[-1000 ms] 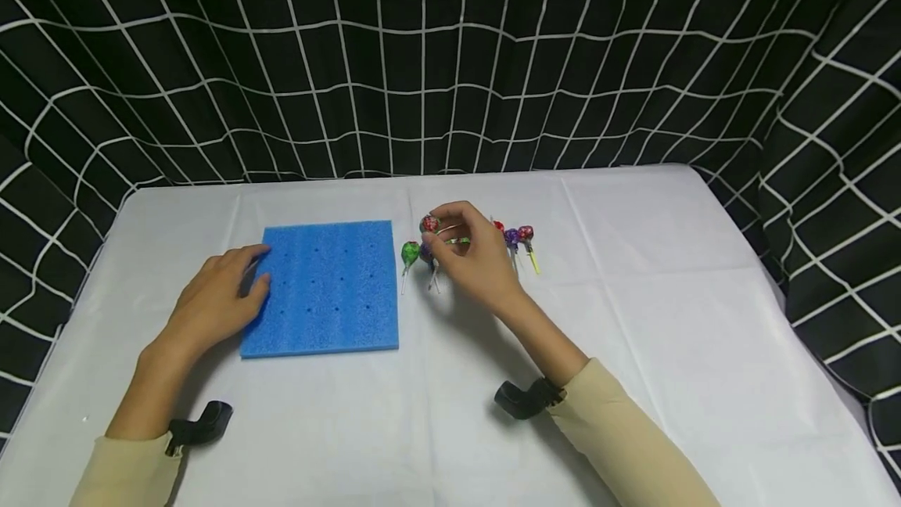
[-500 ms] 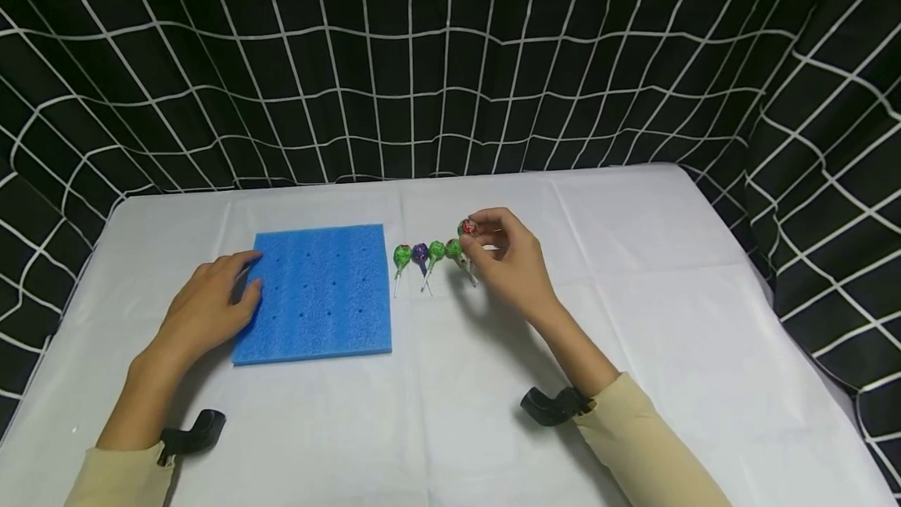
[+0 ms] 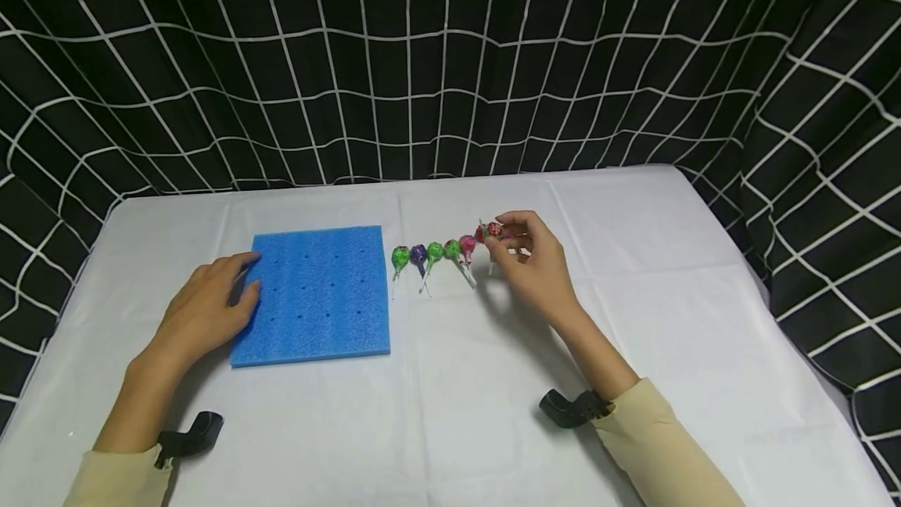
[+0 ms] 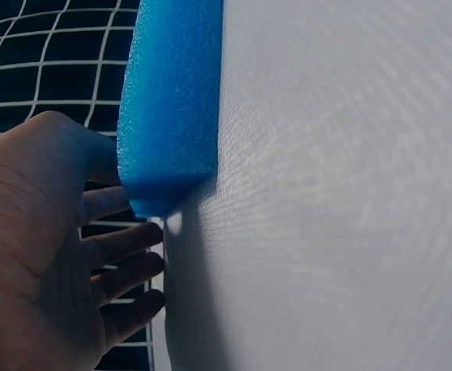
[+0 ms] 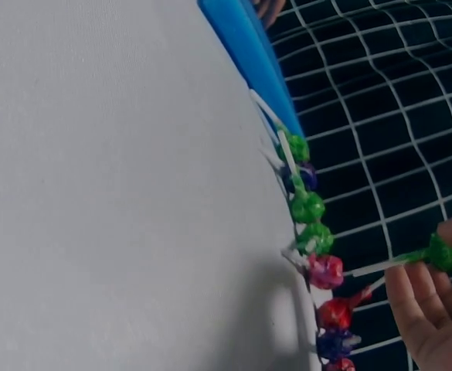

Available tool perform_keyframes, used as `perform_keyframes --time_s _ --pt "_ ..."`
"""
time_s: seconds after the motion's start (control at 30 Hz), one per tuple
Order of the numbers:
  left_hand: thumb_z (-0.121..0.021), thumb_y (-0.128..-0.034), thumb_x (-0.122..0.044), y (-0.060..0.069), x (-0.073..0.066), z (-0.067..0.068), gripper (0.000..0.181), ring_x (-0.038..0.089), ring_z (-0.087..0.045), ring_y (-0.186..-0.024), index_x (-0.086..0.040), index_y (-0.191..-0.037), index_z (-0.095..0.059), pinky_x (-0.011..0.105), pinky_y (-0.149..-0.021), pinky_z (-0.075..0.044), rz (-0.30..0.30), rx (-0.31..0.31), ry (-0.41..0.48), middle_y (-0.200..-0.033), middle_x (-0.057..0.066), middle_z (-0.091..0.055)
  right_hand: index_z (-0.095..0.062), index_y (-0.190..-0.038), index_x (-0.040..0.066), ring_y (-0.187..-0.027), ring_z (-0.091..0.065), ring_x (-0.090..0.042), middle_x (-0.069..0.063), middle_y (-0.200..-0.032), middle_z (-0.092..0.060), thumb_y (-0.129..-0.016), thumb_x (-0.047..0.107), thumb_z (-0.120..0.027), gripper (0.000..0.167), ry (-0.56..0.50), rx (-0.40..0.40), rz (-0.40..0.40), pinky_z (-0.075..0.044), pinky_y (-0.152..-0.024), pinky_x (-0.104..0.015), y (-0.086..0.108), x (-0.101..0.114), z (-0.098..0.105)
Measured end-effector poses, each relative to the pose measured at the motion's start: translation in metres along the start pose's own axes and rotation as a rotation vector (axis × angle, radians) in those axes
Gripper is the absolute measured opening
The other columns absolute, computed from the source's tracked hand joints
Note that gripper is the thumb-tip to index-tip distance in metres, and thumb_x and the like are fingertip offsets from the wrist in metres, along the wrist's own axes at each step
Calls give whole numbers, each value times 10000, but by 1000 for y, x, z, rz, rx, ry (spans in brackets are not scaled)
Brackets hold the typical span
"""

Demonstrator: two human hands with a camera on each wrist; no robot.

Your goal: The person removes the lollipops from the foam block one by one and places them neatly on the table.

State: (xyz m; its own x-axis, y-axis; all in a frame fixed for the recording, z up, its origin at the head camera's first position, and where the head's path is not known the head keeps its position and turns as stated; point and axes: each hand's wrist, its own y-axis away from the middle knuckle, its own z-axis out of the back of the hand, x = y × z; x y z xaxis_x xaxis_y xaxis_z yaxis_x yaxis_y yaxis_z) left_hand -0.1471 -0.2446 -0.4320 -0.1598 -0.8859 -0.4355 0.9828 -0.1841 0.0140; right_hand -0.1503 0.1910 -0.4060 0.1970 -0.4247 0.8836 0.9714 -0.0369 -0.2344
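Note:
My right hand pinches a lollipop between thumb and fingers; its wrapper shows green in the right wrist view, red and green in the head view. The candy is raised over a row of wrapped lollipops on the white cloth: green, purple, more green, a pink one and a red one. The row's right end is partly hidden by the hand. At the left edge of a blue foam board dotted with small holes, my left hand rests with loosely extended fingers.
A white cloth covers the table. A black curtain with white grid lines hangs behind and at the sides. Black wrist cameras sit at both sleeves.
My right hand has moved right along the row, still holding the lollipop, uncovering the green and pink ones. The left hand stays at the foam board; the head view has shifted slightly.

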Motion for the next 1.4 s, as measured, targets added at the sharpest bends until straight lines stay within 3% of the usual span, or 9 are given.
perform_keyframes --time_s 0.4,0.77,1.1,1.4 --pt "-512 -1072 -257 2 3 -1 558 558 -399 -1465 2 -1562 -453 749 -1163 -348 -5 -17 7 -1590 319 -463 -658 -1263 7 -942 -687 -44 -167 -1186 -723 -981 91 -715 300 -7 -8 -24 -569 -752 -120 -7 -5 12" --pt "-520 -1065 -239 2 2 -1 550 562 -413 -1449 6 -1554 -464 752 -1150 -358 -11 -38 1 -1579 329 -472 -675 -1274 9 -907 -687 -23 -187 -1198 -736 -993 135 -705 310 2 -61 -52 -569 -742 -97 -16 -11 24" --pt "-501 -1080 -257 6 0 -2 562 551 -397 -1470 0 -1575 -435 752 -1162 -349 -2 10 20 -1597 321 -455 -703 -1249 13 -966 -752 -307 -203 -1195 -764 -977 118 -713 291 176 -50 -39 -511 -727 -73 -20 -33 28" --pt "-505 -1080 -260 6 0 0 569 561 -390 -1485 -4 -1583 -430 756 -1176 -339 10 4 0 -1605 325 -447 -699 -1254 22 -931 -759 -318 -207 -1158 -765 -984 126 -697 289 227 -28 -36 -497 -722 -106 -30 -48 30"
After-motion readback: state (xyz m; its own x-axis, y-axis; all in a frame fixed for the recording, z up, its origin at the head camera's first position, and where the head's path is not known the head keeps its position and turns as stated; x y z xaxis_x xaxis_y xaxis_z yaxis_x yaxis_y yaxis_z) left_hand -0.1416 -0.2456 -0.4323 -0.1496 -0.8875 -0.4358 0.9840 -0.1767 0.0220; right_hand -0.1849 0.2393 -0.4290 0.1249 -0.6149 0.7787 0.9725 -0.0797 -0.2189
